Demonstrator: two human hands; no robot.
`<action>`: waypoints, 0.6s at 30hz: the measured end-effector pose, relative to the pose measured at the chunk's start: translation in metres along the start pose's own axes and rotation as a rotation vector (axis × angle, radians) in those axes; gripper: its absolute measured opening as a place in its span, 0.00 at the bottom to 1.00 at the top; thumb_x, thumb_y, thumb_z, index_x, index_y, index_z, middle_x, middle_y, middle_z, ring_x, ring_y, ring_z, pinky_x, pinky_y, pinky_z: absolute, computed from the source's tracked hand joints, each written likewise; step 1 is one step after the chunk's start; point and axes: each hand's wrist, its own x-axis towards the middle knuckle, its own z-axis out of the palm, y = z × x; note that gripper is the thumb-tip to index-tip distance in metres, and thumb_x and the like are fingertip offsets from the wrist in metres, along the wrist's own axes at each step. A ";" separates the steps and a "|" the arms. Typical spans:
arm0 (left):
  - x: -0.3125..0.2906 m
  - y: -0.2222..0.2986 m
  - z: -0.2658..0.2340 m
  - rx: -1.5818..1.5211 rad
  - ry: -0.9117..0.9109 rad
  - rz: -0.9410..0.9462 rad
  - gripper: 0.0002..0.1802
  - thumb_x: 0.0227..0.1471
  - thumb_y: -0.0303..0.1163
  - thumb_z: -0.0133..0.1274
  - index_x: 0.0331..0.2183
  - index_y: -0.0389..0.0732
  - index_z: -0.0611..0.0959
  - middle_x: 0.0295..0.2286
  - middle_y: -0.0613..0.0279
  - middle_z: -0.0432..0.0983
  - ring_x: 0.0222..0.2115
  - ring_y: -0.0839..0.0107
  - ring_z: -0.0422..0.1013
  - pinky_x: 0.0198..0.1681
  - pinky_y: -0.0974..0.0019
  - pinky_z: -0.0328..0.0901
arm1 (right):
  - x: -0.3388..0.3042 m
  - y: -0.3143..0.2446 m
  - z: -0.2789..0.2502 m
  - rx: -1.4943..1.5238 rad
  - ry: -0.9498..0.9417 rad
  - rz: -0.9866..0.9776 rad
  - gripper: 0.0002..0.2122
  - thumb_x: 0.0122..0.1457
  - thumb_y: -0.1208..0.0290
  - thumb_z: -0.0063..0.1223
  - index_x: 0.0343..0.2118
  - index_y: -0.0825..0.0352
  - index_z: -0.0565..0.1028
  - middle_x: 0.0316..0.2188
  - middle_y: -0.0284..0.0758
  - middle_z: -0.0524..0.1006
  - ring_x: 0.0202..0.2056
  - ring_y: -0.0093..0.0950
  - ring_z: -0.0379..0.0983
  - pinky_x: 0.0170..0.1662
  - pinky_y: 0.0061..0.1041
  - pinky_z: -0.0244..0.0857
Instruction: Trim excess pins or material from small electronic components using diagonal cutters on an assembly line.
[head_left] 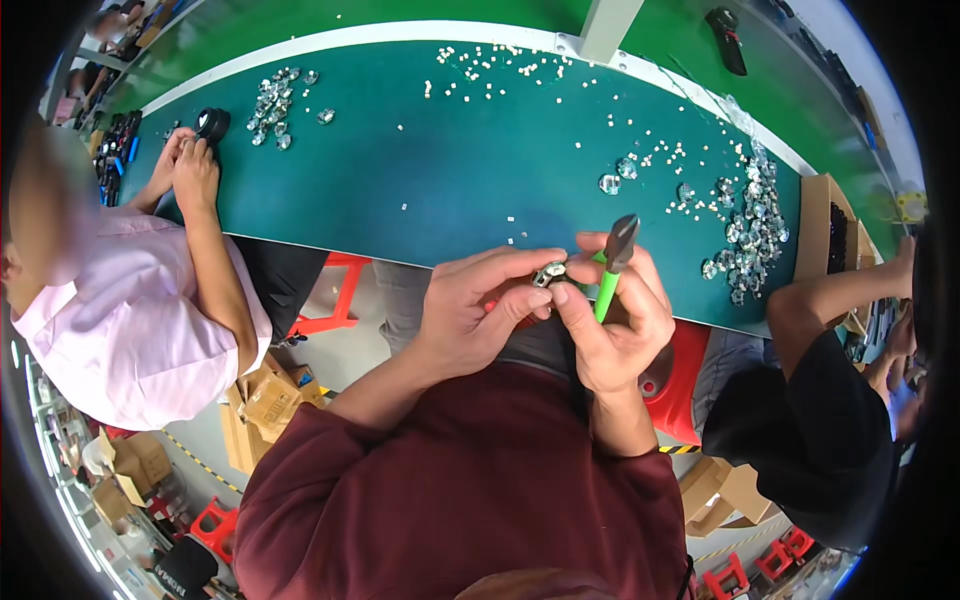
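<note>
Just above the table's near edge, my left hand (462, 312) pinches a small shiny part (548, 274), silvery with dark openings, between thumb and fingertips. My right hand (618, 335) is closed round green-handled pliers (607, 292), whose dark jaws point up and away from me. The right thumb tip comes up beside the small part; whether it touches is hard to tell. Part of the pliers' handles is hidden by the fingers. A few tiny pale squares (511, 219) lie on the green tabletop (330, 180) just beyond my hands.
Shiny clear parts are heaped at the right (755, 225), beside a cardboard box (815, 225); a smaller group (272, 105) lies far left. Pale squares (490, 65) scatter along the back, near a metal post (608, 30). Co-workers sit left (140, 310) and right (820, 400).
</note>
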 end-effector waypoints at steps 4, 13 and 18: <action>0.004 0.010 -0.010 0.255 -0.070 0.018 0.14 0.54 0.23 0.62 0.44 0.33 0.83 0.31 0.56 0.81 0.26 0.70 0.78 0.28 0.69 0.71 | 0.001 -0.003 -0.004 -0.183 -0.035 -0.159 0.08 0.49 0.80 0.68 0.32 0.74 0.81 0.40 0.45 0.80 0.30 0.30 0.79 0.31 0.24 0.71; 0.004 0.014 -0.015 0.495 -0.124 0.169 0.13 0.48 0.23 0.65 0.39 0.33 0.83 0.30 0.54 0.80 0.28 0.59 0.78 0.30 0.62 0.72 | 0.000 -0.001 -0.007 -0.175 -0.090 -0.104 0.08 0.49 0.78 0.70 0.31 0.72 0.82 0.38 0.41 0.81 0.28 0.29 0.77 0.29 0.24 0.68; -0.006 0.006 -0.010 0.223 -0.048 -0.016 0.12 0.53 0.19 0.61 0.41 0.33 0.82 0.31 0.57 0.81 0.29 0.71 0.79 0.30 0.68 0.73 | 0.001 0.000 -0.008 -0.155 -0.125 -0.061 0.06 0.50 0.80 0.69 0.31 0.73 0.82 0.38 0.42 0.80 0.29 0.28 0.77 0.30 0.23 0.69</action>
